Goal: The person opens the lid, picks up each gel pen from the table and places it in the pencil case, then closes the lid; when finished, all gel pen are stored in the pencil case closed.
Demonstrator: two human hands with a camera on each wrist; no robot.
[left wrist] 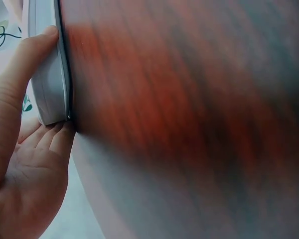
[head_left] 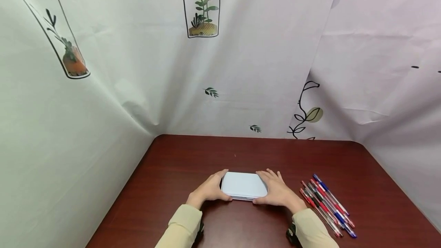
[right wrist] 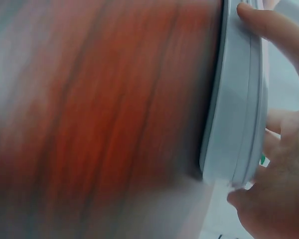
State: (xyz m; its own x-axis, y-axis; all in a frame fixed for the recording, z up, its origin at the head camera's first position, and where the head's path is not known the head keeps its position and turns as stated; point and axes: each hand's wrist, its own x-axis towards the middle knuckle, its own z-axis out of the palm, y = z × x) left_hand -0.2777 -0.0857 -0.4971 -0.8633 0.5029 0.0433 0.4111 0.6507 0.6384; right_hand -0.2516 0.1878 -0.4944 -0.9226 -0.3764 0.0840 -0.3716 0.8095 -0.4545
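Looking down from the head view, the pale blue case (head_left: 244, 185) lay flat near the middle of the dark red worktop (head_left: 193, 156), with the left hand (head_left: 209, 190) clasping its left end and the right hand (head_left: 277, 191) its right end. A row of pens (head_left: 325, 204) lay just to the right, clear of the hands. Keeping both grips even would probably stop the case from sliding as it was worked.

At the left wrist, the thumb (left wrist: 20, 64) pressed on the case's edge (left wrist: 50, 84) and the fingers (left wrist: 50, 139) curled under its corner.

At the right wrist, a fingertip (right wrist: 269, 25) sat on the rim beside the seam (right wrist: 249, 99); prising there, gently, seemed the sound approach.
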